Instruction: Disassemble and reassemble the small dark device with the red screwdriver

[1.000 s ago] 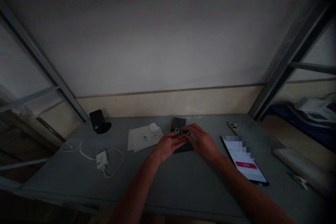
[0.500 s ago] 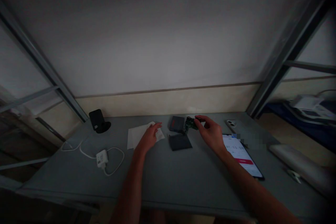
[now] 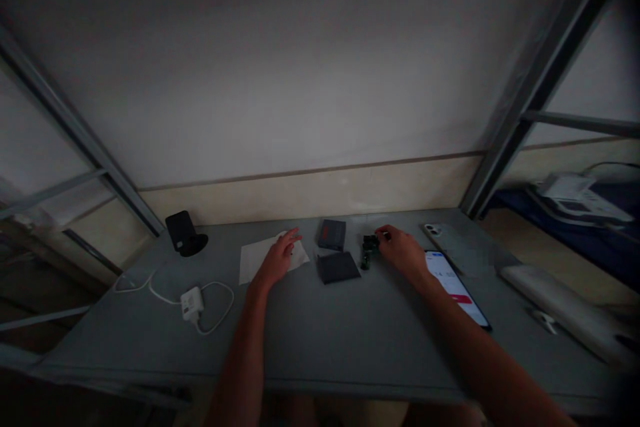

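Observation:
My left hand (image 3: 280, 259) rests over the white paper sheets (image 3: 253, 259), its fingers stretched out with nothing in them. The fingers of my right hand (image 3: 403, 252) pinch the edge of a small green circuit board (image 3: 369, 244) with dark parts, low over the desk. A smaller piece (image 3: 365, 261) hangs or lies just below the board; whether it is joined cannot be made out. To the left of the board are a dark flat box (image 3: 332, 234) with red marking and, nearer me, a dark square piece (image 3: 339, 267).
A phone with a lit screen (image 3: 453, 287) lies under my right forearm, with another phone (image 3: 433, 231) behind it. At left are a white adapter with cable (image 3: 192, 303) and a black stand (image 3: 183, 233). A grey roll-shaped object (image 3: 545, 300) lies at right.
My right hand has carried the circuit board slightly right and down, away from the dark box. My left hand stays over the paper. The view has shifted slightly.

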A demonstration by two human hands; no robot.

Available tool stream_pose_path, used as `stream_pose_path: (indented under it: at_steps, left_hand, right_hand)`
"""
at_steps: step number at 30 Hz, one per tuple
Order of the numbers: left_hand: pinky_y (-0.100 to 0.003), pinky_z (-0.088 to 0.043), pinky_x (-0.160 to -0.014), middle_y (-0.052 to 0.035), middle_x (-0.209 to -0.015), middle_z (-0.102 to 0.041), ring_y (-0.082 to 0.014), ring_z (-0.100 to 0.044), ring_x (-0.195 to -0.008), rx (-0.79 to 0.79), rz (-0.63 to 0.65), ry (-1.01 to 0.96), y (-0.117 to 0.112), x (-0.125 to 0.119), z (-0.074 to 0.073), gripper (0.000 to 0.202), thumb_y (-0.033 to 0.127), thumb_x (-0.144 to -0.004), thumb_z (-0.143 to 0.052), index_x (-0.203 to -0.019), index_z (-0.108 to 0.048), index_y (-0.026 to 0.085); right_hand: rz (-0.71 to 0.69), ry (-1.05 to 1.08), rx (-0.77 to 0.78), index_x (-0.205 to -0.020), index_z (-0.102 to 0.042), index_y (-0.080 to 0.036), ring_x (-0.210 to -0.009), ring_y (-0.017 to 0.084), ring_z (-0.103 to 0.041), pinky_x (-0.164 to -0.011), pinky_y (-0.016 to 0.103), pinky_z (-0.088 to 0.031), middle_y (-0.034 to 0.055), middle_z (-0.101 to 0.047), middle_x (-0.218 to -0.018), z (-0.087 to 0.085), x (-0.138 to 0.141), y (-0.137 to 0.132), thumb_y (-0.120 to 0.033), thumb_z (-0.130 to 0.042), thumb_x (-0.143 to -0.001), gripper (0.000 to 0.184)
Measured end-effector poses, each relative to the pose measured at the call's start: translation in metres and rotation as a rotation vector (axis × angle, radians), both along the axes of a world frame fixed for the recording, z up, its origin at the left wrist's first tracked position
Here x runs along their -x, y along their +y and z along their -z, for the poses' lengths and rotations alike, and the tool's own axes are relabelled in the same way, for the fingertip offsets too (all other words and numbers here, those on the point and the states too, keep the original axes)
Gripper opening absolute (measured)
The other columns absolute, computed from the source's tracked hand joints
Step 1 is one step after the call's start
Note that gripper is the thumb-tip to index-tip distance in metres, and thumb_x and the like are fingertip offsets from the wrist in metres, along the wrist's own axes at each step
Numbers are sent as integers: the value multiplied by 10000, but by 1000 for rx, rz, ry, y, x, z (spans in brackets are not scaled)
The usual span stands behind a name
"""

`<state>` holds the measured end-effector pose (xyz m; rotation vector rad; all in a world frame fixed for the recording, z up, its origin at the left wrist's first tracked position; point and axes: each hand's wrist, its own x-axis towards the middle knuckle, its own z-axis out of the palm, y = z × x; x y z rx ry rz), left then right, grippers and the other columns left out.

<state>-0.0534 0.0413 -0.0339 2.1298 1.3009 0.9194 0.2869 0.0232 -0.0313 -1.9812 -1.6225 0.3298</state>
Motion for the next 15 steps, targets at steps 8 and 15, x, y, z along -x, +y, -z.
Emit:
stream_pose_path:
  at_steps: [8, 15]
  left_hand:
    - [-420, -469, -1053, -86, -1164, -726, -219, -653, -1111, -216, -297, -46, 4, 16, -8, 367, 245, -1017, -358, -1289, -596, 183]
    - [-430, -486, -1020, -92, -1094, -703, -240, -619, -1072, -328, -182, 152, -5, -7, -12, 261, 154, -931, -492, -1089, -697, 187]
  right_hand:
    - [-37, -85, -1, -1163, -710, -207, -915, 254, -695, -761, 328, -469, 146, -675, -1165, 6, -2, 0, -359, -408, -1016, 369]
    - [-72, -104, -92, -1282, -626, -182, -972, 256, -682, -844, 341, -494, 161, -619, -1248, 9, 2, -1, -267, -403, -1006, 365]
